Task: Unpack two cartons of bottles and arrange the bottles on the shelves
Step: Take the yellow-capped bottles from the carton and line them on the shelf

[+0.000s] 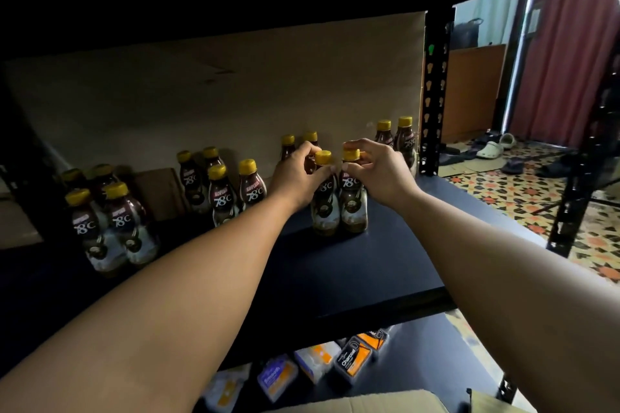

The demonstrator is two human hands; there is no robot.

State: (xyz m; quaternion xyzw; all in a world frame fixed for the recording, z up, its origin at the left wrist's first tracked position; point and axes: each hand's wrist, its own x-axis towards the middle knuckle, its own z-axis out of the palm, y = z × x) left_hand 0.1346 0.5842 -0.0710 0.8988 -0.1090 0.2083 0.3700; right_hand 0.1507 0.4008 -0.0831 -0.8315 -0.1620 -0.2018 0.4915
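Note:
Two brown coffee bottles with yellow caps stand side by side on the dark shelf (335,265). My left hand (297,178) grips the neck of the left bottle (324,208). My right hand (377,174) grips the neck of the right bottle (352,208). Both bottles rest upright on the shelf. Several more of the same bottles stand in small groups: one group at the left (114,221), one in the middle (223,191), a pair behind my left hand (288,144) and a pair at the right rear (397,137).
A cardboard sheet (214,94) backs the shelf. A black upright post (434,94) bounds the shelf on the right. Small packets (352,359) lie on the lower shelf. A carton flap (385,404) shows at the bottom edge. Shoes (493,146) lie on the patterned floor.

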